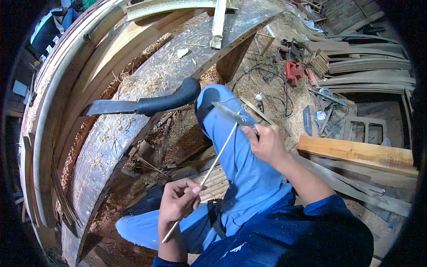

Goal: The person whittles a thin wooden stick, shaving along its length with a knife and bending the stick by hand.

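Note:
A thin pale wooden stick runs slantwise across my lap. My left hand is closed around its lower part, and the lower end pokes out below the wrist. My right hand grips a small knife over my raised knee; its handle is hidden in my fingers. The blade lies against or just above the stick's upper end, with small pale shavings on the blade and trousers. A large machete with a black wrapped handle rests on the plank bench to the left, its handle reaching toward my knee.
Curved timber strips line the left side. A light board piece lies across the bench top. Shavings, a cable and a red tool are on the floor. A thick wooden beam and stacked planks are at right.

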A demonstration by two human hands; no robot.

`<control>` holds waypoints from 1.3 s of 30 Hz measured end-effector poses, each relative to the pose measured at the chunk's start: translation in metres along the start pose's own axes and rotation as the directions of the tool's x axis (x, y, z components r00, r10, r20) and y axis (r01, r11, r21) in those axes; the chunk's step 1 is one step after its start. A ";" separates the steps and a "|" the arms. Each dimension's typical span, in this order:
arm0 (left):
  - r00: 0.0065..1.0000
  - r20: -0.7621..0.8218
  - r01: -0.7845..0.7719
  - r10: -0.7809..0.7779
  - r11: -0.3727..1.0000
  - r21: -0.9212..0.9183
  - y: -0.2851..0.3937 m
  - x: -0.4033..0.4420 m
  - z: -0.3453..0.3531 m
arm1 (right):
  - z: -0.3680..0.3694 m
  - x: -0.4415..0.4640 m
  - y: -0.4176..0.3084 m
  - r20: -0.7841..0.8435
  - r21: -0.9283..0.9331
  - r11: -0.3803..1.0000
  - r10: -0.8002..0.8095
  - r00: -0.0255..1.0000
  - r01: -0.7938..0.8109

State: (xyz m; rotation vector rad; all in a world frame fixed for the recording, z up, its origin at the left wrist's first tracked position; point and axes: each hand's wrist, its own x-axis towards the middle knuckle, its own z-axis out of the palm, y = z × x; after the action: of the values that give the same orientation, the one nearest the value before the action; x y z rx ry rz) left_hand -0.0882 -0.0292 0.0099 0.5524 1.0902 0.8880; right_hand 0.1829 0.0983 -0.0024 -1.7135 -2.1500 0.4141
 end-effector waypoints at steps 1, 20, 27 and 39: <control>0.997 0.013 -0.074 0.074 0.996 -0.044 -0.003 0.001 -0.004 | 0.000 0.000 0.003 -0.005 0.004 1.000 0.002 1.000 -0.002; 0.988 -0.110 -0.103 0.105 0.994 0.026 0.002 0.056 0.047 | -0.003 -0.018 -0.040 0.186 0.009 0.981 -0.194 0.963 0.196; 0.983 -0.164 -0.090 0.084 0.995 -0.031 -0.003 0.046 0.051 | 0.003 -0.018 -0.033 0.137 0.030 0.983 -0.182 0.974 0.180; 0.994 -0.090 0.047 -0.057 0.993 -0.109 -0.026 0.003 0.022 | 0.000 -0.004 -0.008 0.076 -0.031 0.997 -0.063 0.995 0.065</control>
State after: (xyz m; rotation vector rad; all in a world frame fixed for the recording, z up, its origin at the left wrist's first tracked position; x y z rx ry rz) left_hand -0.0590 -0.0398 -0.0031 0.3955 1.1294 0.9276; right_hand 0.1768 0.0930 0.0006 -1.6664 -2.2710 0.4341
